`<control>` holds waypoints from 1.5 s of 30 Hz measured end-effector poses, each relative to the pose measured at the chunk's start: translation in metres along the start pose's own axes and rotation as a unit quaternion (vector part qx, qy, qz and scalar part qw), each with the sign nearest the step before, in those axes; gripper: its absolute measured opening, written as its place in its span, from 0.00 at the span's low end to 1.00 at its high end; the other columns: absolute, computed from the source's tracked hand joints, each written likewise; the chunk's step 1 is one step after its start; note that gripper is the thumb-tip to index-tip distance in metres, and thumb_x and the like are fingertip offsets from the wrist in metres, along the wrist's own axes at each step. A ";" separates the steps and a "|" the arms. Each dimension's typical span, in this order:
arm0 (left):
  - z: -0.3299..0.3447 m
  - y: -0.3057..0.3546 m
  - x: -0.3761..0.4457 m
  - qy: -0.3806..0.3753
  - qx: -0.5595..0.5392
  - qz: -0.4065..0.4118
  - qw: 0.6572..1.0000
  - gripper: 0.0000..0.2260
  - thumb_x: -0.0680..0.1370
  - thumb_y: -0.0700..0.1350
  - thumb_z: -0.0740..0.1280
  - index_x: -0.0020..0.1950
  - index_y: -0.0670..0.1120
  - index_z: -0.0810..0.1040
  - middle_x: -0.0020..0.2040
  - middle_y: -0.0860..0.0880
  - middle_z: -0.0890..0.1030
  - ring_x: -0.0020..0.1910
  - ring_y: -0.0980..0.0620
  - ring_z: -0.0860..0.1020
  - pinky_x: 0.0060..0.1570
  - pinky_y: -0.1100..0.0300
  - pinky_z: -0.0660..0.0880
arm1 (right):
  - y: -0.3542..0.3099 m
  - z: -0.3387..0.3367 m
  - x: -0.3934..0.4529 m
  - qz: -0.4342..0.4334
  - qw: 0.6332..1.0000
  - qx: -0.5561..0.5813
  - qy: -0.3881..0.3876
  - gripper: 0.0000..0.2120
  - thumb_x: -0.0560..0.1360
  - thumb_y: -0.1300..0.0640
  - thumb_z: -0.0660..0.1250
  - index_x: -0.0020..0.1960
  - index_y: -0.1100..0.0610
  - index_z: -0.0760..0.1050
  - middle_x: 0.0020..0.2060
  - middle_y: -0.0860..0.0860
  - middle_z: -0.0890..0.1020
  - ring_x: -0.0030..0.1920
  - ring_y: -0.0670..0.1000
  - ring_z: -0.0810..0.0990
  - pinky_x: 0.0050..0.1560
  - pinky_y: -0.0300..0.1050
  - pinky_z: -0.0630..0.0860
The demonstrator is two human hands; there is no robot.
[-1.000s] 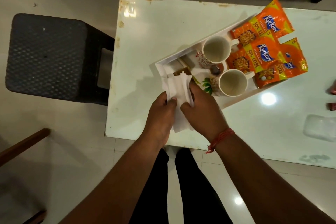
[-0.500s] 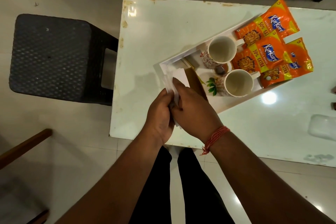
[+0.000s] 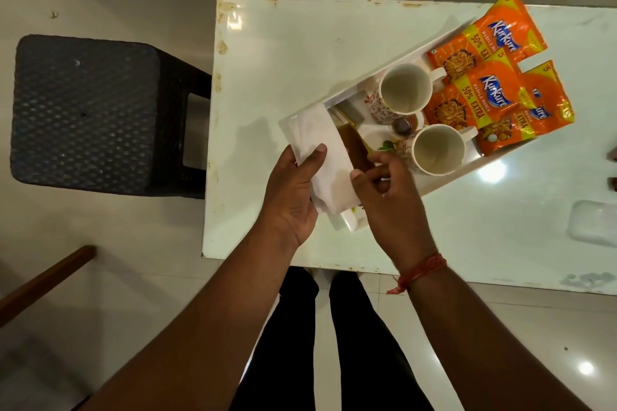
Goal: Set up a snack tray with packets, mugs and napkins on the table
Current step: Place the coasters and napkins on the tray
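Observation:
A white tray [image 3: 444, 182] lies at an angle on the white table [image 3: 300, 53]. Two empty mugs [image 3: 404, 92] [image 3: 437, 148] stand in its middle. Three orange snack packets [image 3: 490, 43] [image 3: 474, 103] [image 3: 534, 117] fill its far right end. A folded white napkin [image 3: 329, 160] lies across the tray's near left end. My left hand [image 3: 293, 190] grips the napkin's left edge, thumb on top. My right hand [image 3: 387, 193] pinches the napkin's right edge, next to the nearer mug.
A black woven stool [image 3: 83, 110] stands left of the table. A clear plastic piece [image 3: 594, 223] lies on the table at the right edge of view. My legs stand at the table's near edge. A wooden chair part [image 3: 43, 277] shows at lower left.
The napkin was bunched between both hands over the tray's corner. Now my hands have moved apart and it lies spread flat across the tray's left end.

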State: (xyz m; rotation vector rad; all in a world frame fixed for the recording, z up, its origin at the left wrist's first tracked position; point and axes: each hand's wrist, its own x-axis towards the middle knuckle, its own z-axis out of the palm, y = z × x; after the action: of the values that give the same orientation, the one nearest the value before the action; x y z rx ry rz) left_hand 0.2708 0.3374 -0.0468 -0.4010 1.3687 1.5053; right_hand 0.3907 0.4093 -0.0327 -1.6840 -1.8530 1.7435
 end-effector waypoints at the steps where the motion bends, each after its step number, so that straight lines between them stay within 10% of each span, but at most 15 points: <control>1: 0.002 0.000 0.002 0.004 0.012 0.002 1.000 0.21 0.76 0.43 0.70 0.69 0.47 0.72 0.63 0.41 0.79 0.61 0.38 0.78 0.55 0.41 0.78 | 0.004 0.002 -0.001 0.053 0.996 0.059 -0.035 0.15 0.77 0.47 0.67 0.62 0.47 0.71 0.51 0.43 0.79 0.51 0.42 0.79 0.50 0.38 0.79; 5: 0.015 0.000 0.003 0.027 0.070 0.002 0.997 0.12 0.79 0.45 0.67 0.62 0.49 0.76 0.57 0.45 0.82 0.57 0.41 0.80 0.52 0.42 0.80 | 0.014 0.011 -0.006 0.163 0.936 0.290 -0.118 0.13 0.78 0.53 0.68 0.60 0.56 0.76 0.56 0.54 0.83 0.53 0.54 0.84 0.51 0.51 0.82; 11: 0.020 0.013 0.022 0.113 0.183 0.070 0.974 0.09 0.78 0.48 0.69 0.57 0.50 0.77 0.54 0.49 0.82 0.53 0.48 0.81 0.51 0.50 0.81 | 0.025 0.005 -0.008 0.176 0.929 0.308 -0.110 0.09 0.77 0.58 0.70 0.56 0.59 0.78 0.49 0.57 0.83 0.38 0.54 0.83 0.41 0.45 0.81; 17: 0.024 0.021 0.047 0.112 0.428 0.175 0.879 0.10 0.76 0.47 0.70 0.57 0.49 0.76 0.55 0.53 0.80 0.54 0.51 0.79 0.54 0.54 0.80 | 0.036 -0.001 -0.002 0.243 0.872 0.421 -0.061 0.11 0.78 0.60 0.67 0.60 0.61 0.75 0.47 0.58 0.80 0.34 0.51 0.79 0.37 0.44 0.80; 21: 0.029 0.024 0.059 0.086 0.525 0.240 0.812 0.08 0.76 0.43 0.70 0.53 0.50 0.76 0.48 0.56 0.78 0.49 0.57 0.77 0.44 0.76 0.70 | 0.042 0.000 0.002 0.294 0.817 0.494 -0.030 0.03 0.78 0.62 0.67 0.51 0.62 0.76 0.39 0.57 0.80 0.31 0.50 0.80 0.33 0.43 0.79; 26: 0.035 0.019 0.071 0.030 0.625 0.260 0.736 0.10 0.76 0.41 0.67 0.56 0.48 0.77 0.55 0.51 0.78 0.54 0.54 0.76 0.51 0.65 0.69 | 0.046 0.003 0.009 0.358 0.770 0.528 0.019 0.06 0.79 0.62 0.66 0.54 0.64 0.76 0.37 0.59 0.79 0.27 0.50 0.80 0.31 0.42 0.79; 45: 0.046 0.013 0.075 -0.008 0.672 0.227 0.705 0.13 0.73 0.37 0.63 0.55 0.49 0.76 0.56 0.49 0.76 0.52 0.51 0.76 0.53 0.55 0.75 | 0.071 0.007 0.029 0.357 0.835 0.412 0.070 0.08 0.77 0.61 0.64 0.55 0.63 0.73 0.37 0.57 0.78 0.28 0.52 0.80 0.32 0.44 0.79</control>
State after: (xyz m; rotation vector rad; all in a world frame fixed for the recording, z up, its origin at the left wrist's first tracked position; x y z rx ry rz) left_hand 0.2454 0.4131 -0.0851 0.9365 2.2299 0.4592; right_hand 0.4181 0.4076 -0.1045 -2.0600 -0.2107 2.0773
